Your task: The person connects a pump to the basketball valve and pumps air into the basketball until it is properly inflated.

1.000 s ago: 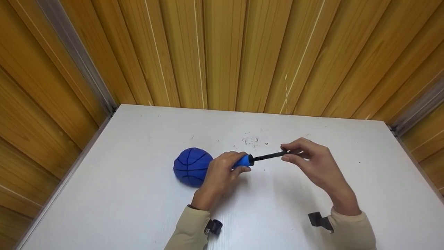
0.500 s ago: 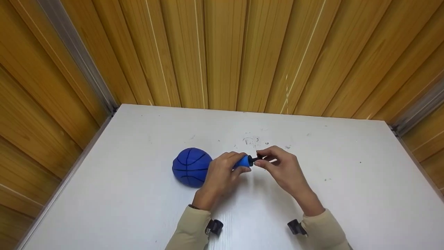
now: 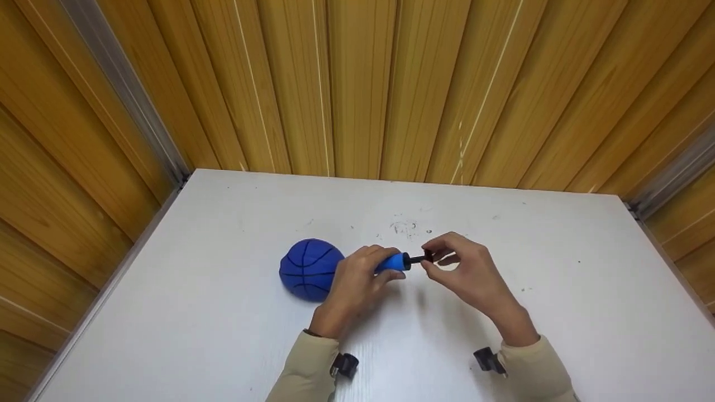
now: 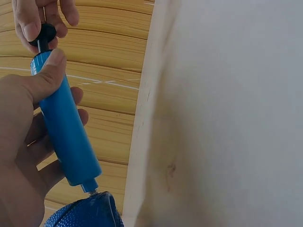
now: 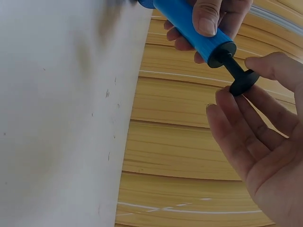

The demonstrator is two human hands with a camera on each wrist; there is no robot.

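A blue hand pump (image 4: 71, 132) has its nozzle end at a blue ball (image 3: 307, 271) with black basketball lines. The ball looks partly caved in on its left side and dented near the nozzle in the left wrist view. My left hand (image 3: 354, 282) wraps round the pump's barrel, thumb along it. My right hand (image 3: 469, 273) pinches the black pump handle (image 5: 245, 82) between thumb and fingers. A short length of the black rod (image 3: 416, 259) shows between handle and barrel.
Both hands work above a white table (image 3: 195, 335) with dark scuff marks (image 3: 403, 227) near its middle. Wood-patterned panels (image 3: 357, 89) rise behind it and at the sides. Small black cameras (image 3: 347, 365) are strapped at both wrists.
My right hand pushed the pump handle left toward the barrel, from a long rod to nearly none, then drew it slightly back out. The left hand and ball stayed almost still.
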